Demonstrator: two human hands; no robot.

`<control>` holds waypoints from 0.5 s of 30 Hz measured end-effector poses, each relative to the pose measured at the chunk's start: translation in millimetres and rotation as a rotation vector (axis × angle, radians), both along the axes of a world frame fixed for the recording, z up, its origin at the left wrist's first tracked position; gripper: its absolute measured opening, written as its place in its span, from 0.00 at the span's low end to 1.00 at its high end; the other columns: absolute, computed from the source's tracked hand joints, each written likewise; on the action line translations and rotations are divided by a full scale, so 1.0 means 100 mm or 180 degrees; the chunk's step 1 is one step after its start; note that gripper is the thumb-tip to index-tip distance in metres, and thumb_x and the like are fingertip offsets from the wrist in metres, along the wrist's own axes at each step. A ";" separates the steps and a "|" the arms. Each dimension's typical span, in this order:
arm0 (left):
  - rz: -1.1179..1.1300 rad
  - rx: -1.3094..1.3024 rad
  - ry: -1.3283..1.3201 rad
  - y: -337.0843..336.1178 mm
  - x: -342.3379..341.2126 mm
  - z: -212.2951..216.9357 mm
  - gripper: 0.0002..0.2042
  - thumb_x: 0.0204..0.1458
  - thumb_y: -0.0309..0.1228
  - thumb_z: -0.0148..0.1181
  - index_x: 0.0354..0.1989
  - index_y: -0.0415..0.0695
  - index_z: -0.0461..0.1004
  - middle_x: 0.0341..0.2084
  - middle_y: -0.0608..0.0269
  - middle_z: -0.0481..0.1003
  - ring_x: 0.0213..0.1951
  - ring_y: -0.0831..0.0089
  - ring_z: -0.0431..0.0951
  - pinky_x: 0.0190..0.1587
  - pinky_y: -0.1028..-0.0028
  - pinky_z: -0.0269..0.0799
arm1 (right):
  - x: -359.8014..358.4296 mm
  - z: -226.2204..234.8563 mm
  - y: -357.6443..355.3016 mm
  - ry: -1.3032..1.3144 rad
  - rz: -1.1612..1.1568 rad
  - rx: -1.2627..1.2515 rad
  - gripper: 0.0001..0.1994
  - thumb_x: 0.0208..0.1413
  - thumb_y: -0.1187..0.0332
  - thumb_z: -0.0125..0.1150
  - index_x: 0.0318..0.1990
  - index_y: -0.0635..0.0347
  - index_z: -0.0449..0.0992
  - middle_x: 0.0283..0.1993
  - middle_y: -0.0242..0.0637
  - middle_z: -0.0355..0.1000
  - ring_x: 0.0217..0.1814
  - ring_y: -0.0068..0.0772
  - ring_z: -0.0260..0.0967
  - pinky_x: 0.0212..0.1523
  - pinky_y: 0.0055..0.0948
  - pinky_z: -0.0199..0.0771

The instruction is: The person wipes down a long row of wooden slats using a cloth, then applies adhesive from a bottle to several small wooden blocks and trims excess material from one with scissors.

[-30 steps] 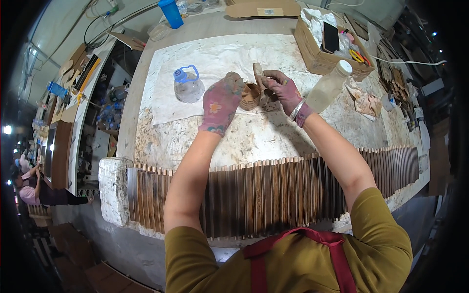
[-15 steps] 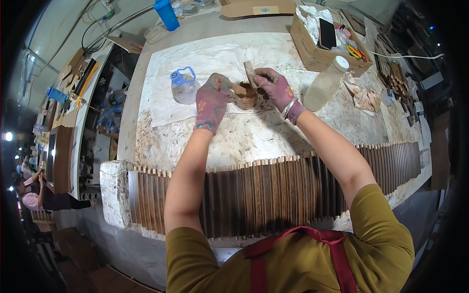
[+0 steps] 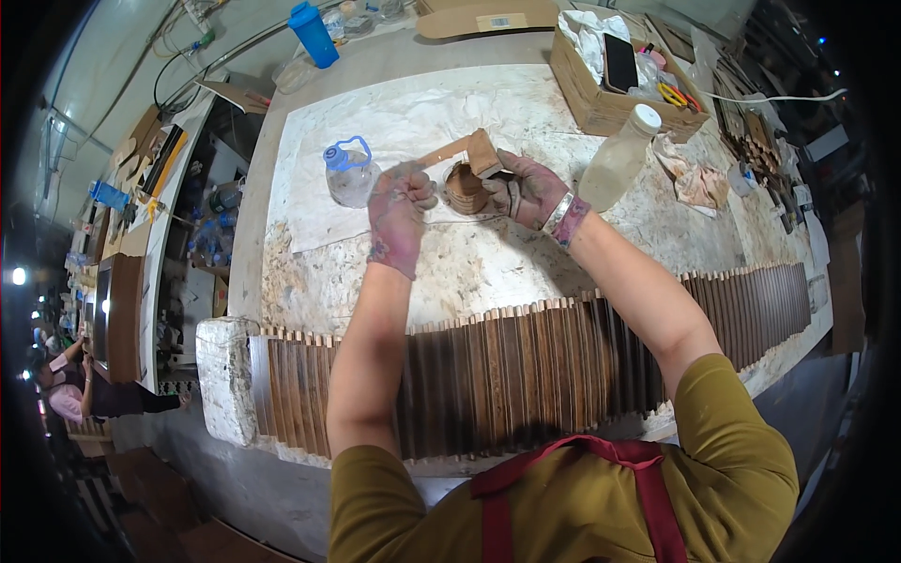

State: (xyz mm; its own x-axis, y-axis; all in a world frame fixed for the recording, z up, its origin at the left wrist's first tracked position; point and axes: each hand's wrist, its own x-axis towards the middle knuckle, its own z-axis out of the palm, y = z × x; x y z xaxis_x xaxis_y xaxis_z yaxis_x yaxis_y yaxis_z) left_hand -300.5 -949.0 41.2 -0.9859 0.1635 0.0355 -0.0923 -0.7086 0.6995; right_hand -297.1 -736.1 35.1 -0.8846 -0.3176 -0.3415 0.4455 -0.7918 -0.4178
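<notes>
Near edge: a row of dark wooden slats (image 3: pixel 526 366) lies side by side along the front of the desk (image 3: pixel 469 272), running from a white foam block (image 3: pixel 225 375) at the left corner to the right rim; both forearms cross above it
Open room: a bare, speckled strip of desk top lies between the slats and the hands
Left hand (image 3: pixel 399 211): stained, curled into a fist, fingers pressed together over something I cannot make out; it sits just right of a small clear jug with a blue cap (image 3: pixel 349 174)
Right hand (image 3: pixel 526 188): stained, with a band at the wrist, fingers wrapped around a small brown wooden piece (image 3: pixel 466 186) held just above the desk between the two hands
Strip: a thin wooden strip (image 3: pixel 460 148) slants over that piece
Right side: a clear plastic bottle (image 3: pixel 619 159) stands near the right wrist, a crumpled rag (image 3: pixel 690 178) beyond it
Far edge: a cardboard box (image 3: pixel 601 98) of odds and ends, and a blue bottle (image 3: pixel 313 33) at the back rim
</notes>
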 end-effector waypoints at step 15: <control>0.0391 -0.0188 -0.0390 0.33 0.07 -0.06 0.03 0.55 0.22 0.44 0.29 0.41 0.62 0.21 0.67 0.58 0.24 0.76 0.58 0.25 0.79 0.55 | 0.10 0.08 -0.12 -0.0034 0.0303 -0.0575 0.16 0.67 0.63 0.44 0.50 0.70 0.66 0.44 0.51 0.73 0.44 0.46 0.75 0.47 0.41 0.80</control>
